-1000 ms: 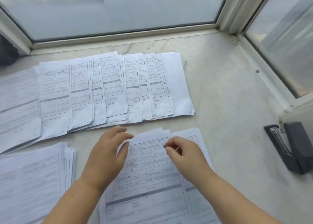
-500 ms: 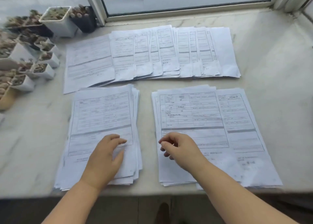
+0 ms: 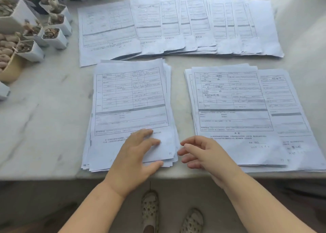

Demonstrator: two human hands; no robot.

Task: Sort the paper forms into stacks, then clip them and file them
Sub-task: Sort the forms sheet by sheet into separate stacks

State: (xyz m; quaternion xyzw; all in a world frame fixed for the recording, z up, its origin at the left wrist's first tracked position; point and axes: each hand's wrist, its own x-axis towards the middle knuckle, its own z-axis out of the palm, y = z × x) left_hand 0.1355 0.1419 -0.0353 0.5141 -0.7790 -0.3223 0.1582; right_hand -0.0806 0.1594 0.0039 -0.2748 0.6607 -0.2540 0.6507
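Your left hand [image 3: 135, 155] is lying flat, fingers straight, on the lower edge of the left stack [image 3: 130, 109]; your right hand [image 3: 202, 155] is hovering just beside it, fingers loosely curled, gripping nothing. Hands are sitting apart, near the marble ledge [image 3: 44, 118] front. Right stack [image 3: 247, 112] is resting alongside; fanned forms [image 3: 176, 24] are spreading behind. Small plant pots [image 3: 35, 31] are crowding far left.

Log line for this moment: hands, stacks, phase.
phase: sorting | left hand: flat on left stack | right hand: loose, holds nothing, by right stack | back row: fanned, unclipped
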